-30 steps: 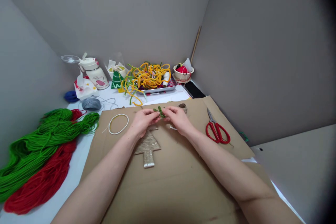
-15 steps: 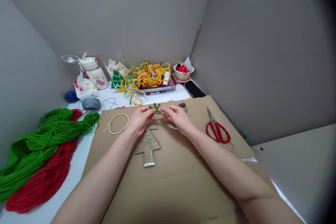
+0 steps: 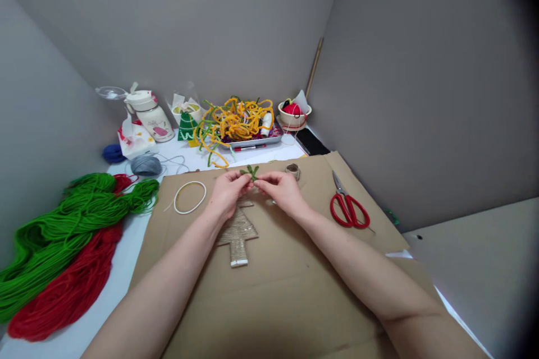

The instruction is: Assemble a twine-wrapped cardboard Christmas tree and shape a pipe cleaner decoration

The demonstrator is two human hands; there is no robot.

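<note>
Left hand (image 3: pixel 227 193): pinches the green bow (image 3: pixel 250 171).
Right hand (image 3: pixel 281 190): pinches the same bow.
Twine tree (image 3: pixel 238 234): lies below them on cardboard (image 3: pixel 286 280).
Scissors (image 3: pixel 347 206): right, apart.

Plain grey walls (image 3: pixel 236 17) meeting in a corner, white table (image 3: pixel 126 247), soft even light

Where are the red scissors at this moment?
The scissors lie on the cardboard, right of the right hand, near its right edge.
</note>
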